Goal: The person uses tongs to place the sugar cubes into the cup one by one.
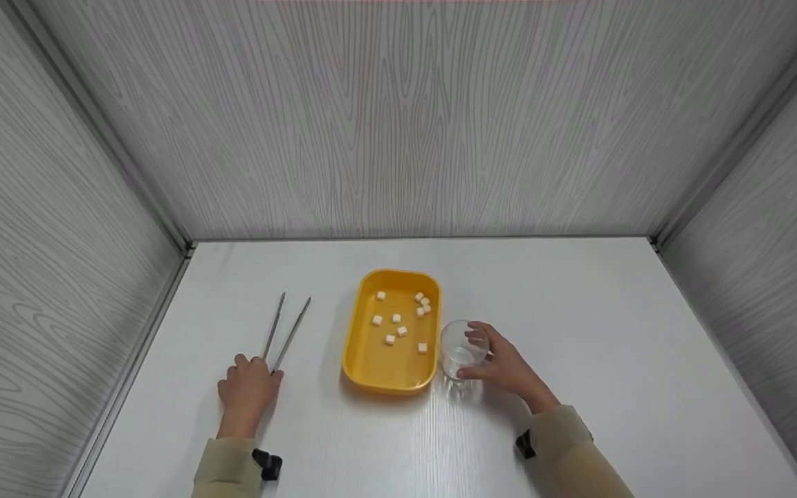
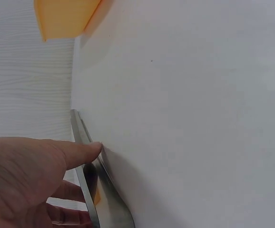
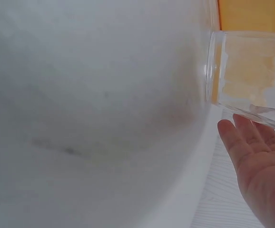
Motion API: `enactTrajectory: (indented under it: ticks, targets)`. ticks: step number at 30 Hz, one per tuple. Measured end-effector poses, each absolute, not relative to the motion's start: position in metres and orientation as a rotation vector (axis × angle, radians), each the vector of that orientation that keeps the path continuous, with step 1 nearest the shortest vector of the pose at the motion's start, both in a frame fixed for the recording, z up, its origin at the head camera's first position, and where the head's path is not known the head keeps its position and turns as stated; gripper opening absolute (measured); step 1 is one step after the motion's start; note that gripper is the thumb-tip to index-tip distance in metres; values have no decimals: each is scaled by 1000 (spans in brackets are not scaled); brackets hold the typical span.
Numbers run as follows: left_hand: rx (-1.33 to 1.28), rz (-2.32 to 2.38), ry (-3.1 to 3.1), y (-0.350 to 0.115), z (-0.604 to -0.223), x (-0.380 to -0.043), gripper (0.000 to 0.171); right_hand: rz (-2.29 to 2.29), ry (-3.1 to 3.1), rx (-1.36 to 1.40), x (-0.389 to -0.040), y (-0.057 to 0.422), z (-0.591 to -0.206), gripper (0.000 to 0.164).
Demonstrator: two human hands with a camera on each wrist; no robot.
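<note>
My left hand (image 1: 250, 389) holds a pair of metal tongs (image 1: 290, 333) at the left, its two arms spread and pointing away from me. In the left wrist view the thumb (image 2: 87, 151) lies on one arm of the tongs (image 2: 111, 199), with fingers on the other side. My right hand (image 1: 506, 363) is spread about a clear drinking glass (image 1: 455, 351), thumb on the near side and fingers on the far side. From the right wrist view, the fingers (image 3: 247, 137) are fairly straight alongside the upright glass (image 3: 247, 71), with the palm away from its wall.
A yellow tray (image 1: 390, 379) stands between the hands, close to the glass. Several small white cubes (image 1: 396, 318) lie scattered in it. Wood-grain panels (image 1: 398, 124) close off the white table (image 1: 551, 290) at the back and sides.
</note>
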State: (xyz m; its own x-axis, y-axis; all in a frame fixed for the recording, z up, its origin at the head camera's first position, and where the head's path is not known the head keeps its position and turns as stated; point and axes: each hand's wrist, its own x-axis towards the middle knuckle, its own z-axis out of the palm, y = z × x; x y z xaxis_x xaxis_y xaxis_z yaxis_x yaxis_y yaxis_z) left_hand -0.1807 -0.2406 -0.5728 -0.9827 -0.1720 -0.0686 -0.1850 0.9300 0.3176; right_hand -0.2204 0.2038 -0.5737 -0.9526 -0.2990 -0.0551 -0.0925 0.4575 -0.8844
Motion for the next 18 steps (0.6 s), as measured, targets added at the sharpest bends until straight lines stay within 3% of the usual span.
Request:
enactTrajectory:
  ticks: [18]
  targets:
    - [-314,533,3170,-244,-566,-177,27,-1522,2504,-354,-218,203,-570,89]
